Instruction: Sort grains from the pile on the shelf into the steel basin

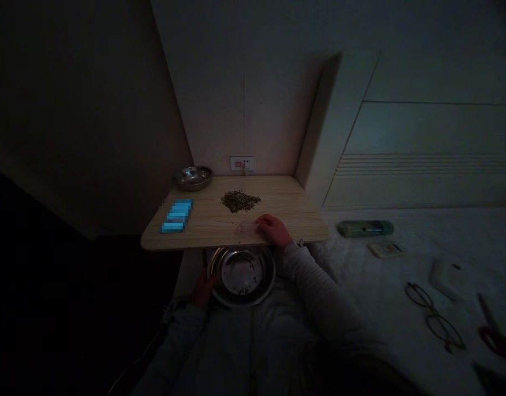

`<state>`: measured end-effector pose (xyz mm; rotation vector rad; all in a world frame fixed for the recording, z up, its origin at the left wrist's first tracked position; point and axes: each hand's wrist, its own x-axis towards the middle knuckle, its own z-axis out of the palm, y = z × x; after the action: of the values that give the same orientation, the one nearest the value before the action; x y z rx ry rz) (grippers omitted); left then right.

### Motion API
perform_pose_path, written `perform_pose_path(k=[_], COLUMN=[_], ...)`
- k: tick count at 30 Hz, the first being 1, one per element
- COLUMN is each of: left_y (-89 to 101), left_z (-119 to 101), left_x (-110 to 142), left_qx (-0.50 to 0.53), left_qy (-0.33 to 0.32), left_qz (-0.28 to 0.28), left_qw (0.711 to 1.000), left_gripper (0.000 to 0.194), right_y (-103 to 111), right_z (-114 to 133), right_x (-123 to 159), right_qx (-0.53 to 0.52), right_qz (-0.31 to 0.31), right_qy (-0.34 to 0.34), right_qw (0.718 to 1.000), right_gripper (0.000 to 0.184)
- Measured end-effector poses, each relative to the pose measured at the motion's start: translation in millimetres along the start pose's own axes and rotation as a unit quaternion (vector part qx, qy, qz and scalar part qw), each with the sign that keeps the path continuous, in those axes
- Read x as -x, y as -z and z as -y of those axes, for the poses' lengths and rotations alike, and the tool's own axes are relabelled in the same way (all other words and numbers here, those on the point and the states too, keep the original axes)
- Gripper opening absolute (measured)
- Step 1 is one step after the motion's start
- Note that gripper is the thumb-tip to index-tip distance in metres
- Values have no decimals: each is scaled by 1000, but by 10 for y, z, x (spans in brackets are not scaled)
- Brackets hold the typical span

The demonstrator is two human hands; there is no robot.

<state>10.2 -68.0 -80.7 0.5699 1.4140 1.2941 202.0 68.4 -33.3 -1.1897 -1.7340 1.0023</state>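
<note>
My right hand [274,230] is closed over the front of the small wooden table [212,225], its fingers pinching a thin see-through piece of plastic [247,228]. Just beyond the plastic lies a pile of small dark seeds or beans [238,201]; their exact kind is too small to tell. A few loose ones are scattered near the table's front edge. Below that edge, a shiny steel basin [263,297] rests at my lap with several seeds in its bottom. My left hand [203,289] grips the basin's left rim, thumb over the inside.
A second steel bowl [193,179] stands at the table's back left, behind a lit phone [176,216]. A wall socket [242,163] is behind the table. On the bed at right lie a green case [365,228], a pale device [387,249], glasses [434,316] and scissors [494,333].
</note>
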Motion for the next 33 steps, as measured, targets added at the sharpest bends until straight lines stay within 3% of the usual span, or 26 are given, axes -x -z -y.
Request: perform_pose_path(k=[8,11,16,23,33], left_y=[14,8,-4,16,-16], left_z=[-6,-4,3,-19,-69], left_x=[-16,-11,-3,-8,36], left_qx=[-9,-29,-28,-19,7], left_qy=[-7,-12,7,-21,11], left_qz=[10,-13,-22,-2,0], left_qw=[1000,999,999,1000,1000], left_gripper=[44,40,44,41,40], right_y=[-3,-4,-6,3,6], right_z=[-22,1,14,-3,24], right_x=[-18,-11,1,-2,15], right_qx=[27,49,67,55,51], right_qz=[-65,-78,-57,-31,-14], right_qy=[-3,-9,-4,-4,-10], right_qw=[998,996,996,998,999], right_gripper=[21,22,21,18,17])
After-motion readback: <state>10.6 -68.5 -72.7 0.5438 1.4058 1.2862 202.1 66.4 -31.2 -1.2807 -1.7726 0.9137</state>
